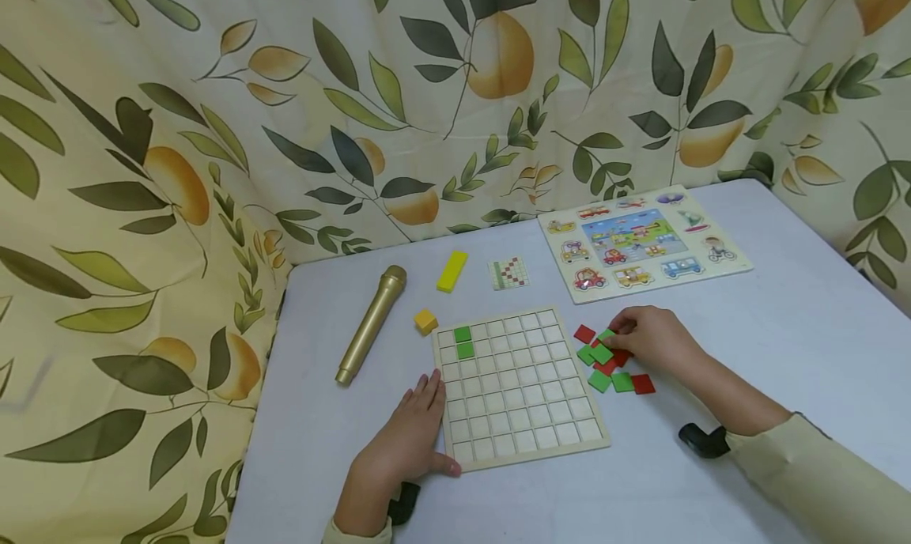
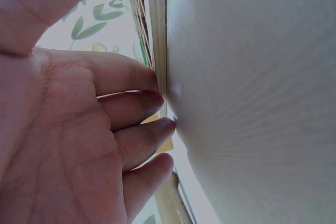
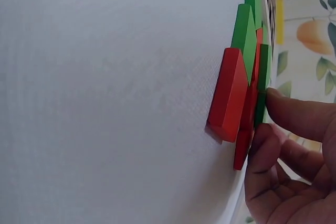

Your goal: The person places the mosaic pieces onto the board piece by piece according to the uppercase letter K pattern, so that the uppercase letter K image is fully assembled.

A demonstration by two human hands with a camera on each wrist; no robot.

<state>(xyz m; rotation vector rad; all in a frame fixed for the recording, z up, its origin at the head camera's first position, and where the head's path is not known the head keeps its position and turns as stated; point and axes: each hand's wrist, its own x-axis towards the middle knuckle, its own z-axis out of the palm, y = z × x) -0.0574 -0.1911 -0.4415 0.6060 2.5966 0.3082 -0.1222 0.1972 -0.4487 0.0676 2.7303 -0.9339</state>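
A wooden grid board (image 1: 527,447) lies flat, with two green tiles (image 1: 464,342) set in squares near its upper left corner. My left hand (image 1: 406,433) rests at the board's left edge, fingers extended along the side and thumb at the lower corner. The left wrist view shows the fingertips (image 2: 167,124) right at the board's edge. To the right of the board, my right hand (image 1: 658,337) pinches a green tile (image 3: 260,109) between thumb and forefinger. Red and green tiles (image 1: 622,382) lie in a loose, partly overlapping pile by these fingers.
Left of the board lie a gold microphone (image 1: 372,325) and an orange-yellow cube (image 1: 425,322). Beyond it are a yellow block (image 1: 451,271) and a small pattern card (image 1: 508,273). A vehicle picture puzzle (image 1: 644,243) occupies the back right, before a leaf-patterned curtain (image 1: 427,117).
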